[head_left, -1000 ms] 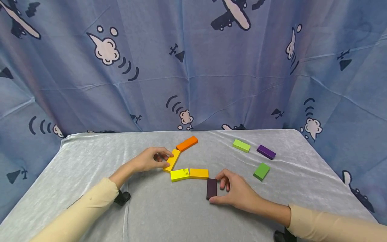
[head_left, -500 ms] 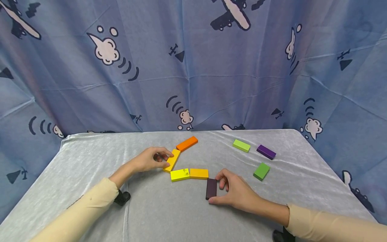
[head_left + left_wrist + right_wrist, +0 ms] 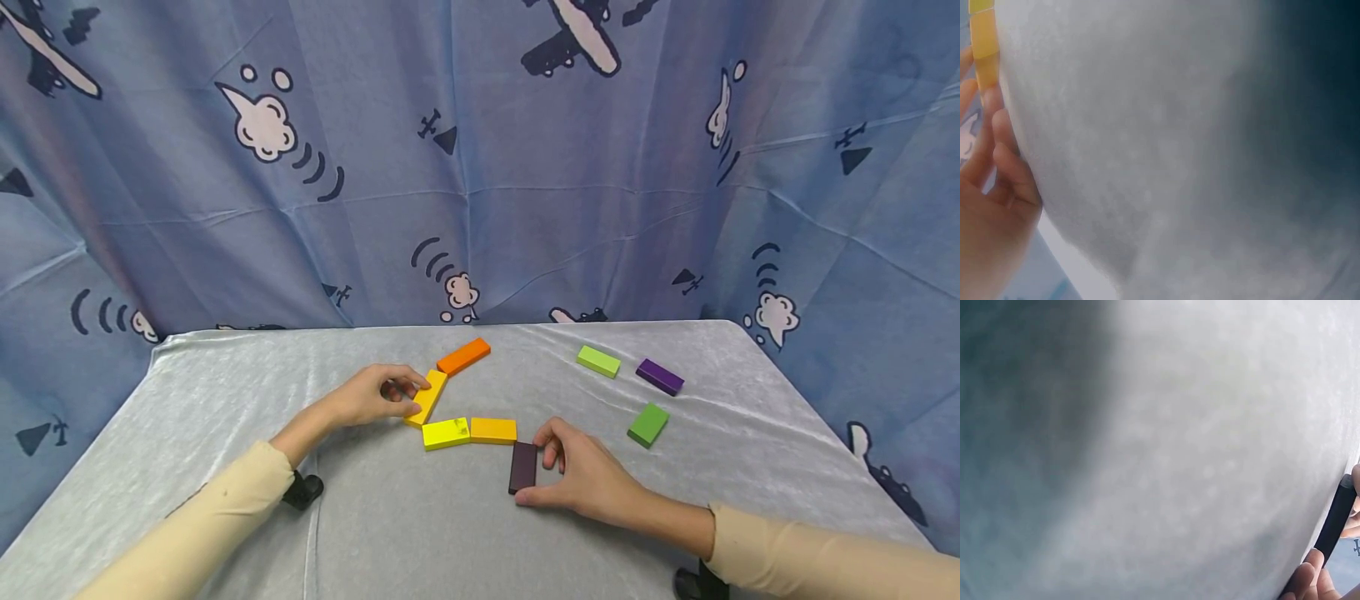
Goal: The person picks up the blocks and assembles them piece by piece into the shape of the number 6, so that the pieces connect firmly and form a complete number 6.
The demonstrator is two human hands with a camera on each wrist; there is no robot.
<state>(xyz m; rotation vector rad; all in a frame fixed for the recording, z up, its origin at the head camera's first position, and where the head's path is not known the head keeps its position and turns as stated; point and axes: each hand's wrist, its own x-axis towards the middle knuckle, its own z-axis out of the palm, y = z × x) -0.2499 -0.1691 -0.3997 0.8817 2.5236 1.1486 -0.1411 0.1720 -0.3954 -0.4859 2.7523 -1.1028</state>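
In the head view my left hand (image 3: 375, 393) pinches an amber wooden block (image 3: 431, 396) that lies slanted on the cloth. Just beyond its far end is an orange block (image 3: 464, 357). A bright yellow block (image 3: 447, 434) with a dark mark meets its near end, and a yellow-orange block (image 3: 493, 431) continues the row to the right. My right hand (image 3: 585, 479) holds a very dark purple block (image 3: 522, 468) by its two ends, thumb at the near end. That block's far end sits at the row's right corner. The right wrist view shows the dark block (image 3: 1337, 519) between the fingertips.
At the right of the silvery cloth-covered table (image 3: 360, 533) lie three loose blocks: light green (image 3: 598, 362), purple (image 3: 660, 377) and green (image 3: 648, 425). A blue curtain (image 3: 480, 167) with printed planes hangs behind the table's far edge.
My right hand has shifted slightly left with the dark block, whose near end now angles a little more to the left. The left hand and the other blocks stay put.
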